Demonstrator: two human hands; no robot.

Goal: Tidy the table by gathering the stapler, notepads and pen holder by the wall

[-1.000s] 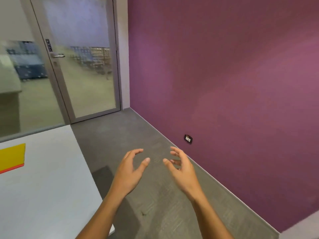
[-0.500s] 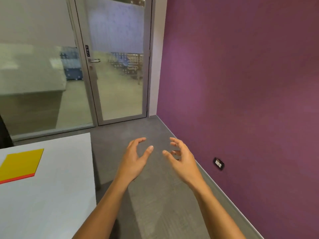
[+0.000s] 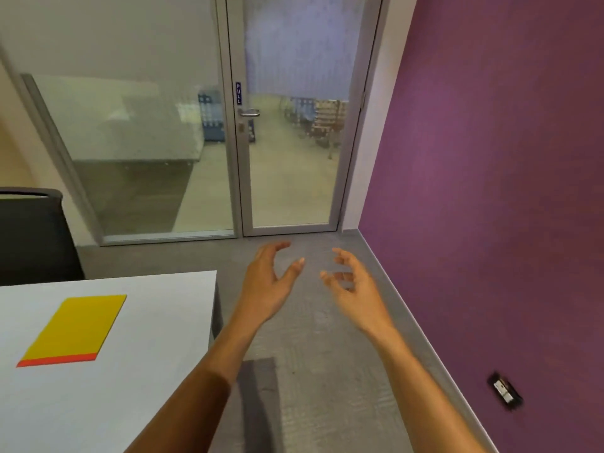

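A yellow notepad (image 3: 76, 326) with a red strip along its near edge lies flat on the white table (image 3: 137, 380) at the lower left. My left hand (image 3: 268, 286) and my right hand (image 3: 354, 289) hover side by side over the grey floor, to the right of the table's corner. Both hold nothing, with fingers loosely curved and palms turned toward each other. No stapler or pen holder is in view.
The purple wall (image 3: 490, 191) runs along the right, with a socket (image 3: 505, 392) low on it. A glass door (image 3: 294, 125) and glass partition stand ahead. A black chair (image 3: 32, 237) stands behind the table's far left edge.
The view has swung left: the door and partition now sit ahead, more of the table and notepad show, and the chair has come into view. Both hands keep the same empty pose.
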